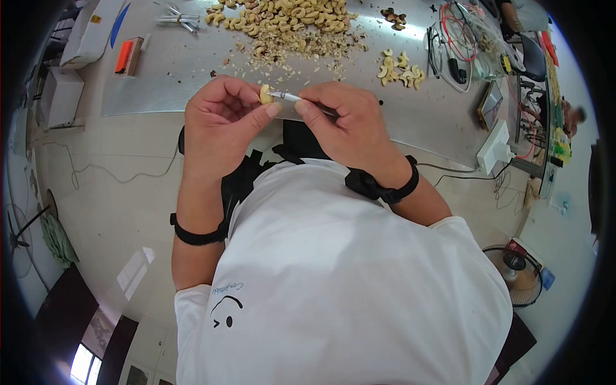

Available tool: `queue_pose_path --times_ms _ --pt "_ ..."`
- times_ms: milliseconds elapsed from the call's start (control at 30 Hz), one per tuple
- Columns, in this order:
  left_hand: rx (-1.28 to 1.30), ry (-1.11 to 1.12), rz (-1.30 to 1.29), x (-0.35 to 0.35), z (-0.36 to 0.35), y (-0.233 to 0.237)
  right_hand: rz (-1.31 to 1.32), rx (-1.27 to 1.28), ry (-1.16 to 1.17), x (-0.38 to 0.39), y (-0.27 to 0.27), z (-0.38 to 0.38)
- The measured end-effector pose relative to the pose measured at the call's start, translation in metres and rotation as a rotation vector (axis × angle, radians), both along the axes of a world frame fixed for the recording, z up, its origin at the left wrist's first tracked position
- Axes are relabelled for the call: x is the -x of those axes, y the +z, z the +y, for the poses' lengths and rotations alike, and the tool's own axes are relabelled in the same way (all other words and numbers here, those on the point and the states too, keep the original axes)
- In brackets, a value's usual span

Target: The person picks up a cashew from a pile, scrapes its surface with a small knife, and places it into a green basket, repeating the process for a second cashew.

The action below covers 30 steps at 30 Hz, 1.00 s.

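My left hand (pixel 224 119) pinches a pale cashew nut (pixel 265 94) between thumb and fingers, just above the table's near edge. In my right hand (pixel 346 119) is a slim silver craft knife (pixel 287 97), gripped like a pen. Its blade points left and its tip meets the cashew. Beyond my hands lies a large heap of cashews (pixel 301 16), with broken bits and skin flakes (pixel 289 54) scattered on its near side. To the right is a small group of pale cashews (pixel 401 70), and farther back a little pile of dark pieces (pixel 394 18).
An orange-and-brown block (pixel 128 56) and several silver tools (pixel 179 19) lie on the metal table (pixel 160 90) at left. Cables (pixel 455 38), a tilted framed device (pixel 489 106) and a white power strip (pixel 495 146) crowd the right side. A fan (pixel 514 273) stands at lower right.
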<state>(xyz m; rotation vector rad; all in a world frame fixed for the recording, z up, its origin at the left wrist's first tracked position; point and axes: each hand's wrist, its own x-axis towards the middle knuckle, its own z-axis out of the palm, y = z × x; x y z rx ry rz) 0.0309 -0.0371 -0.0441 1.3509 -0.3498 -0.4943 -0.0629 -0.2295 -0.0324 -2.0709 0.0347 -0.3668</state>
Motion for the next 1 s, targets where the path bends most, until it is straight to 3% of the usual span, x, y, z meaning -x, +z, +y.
queue_pose_path --times_ms 267,367,1000 --pt "0.018 -0.007 -0.009 -0.001 0.002 0.002 -0.009 0.034 -0.034 -0.002 -0.005 0.003" --pt "0.07 -0.024 0.022 0.001 0.002 0.002 -0.03 -0.047 -0.149 -0.005 -0.014 0.004" --pt "0.119 -0.069 0.028 0.0 0.003 -0.003 -0.07 0.014 0.037 0.0 0.002 -0.006"
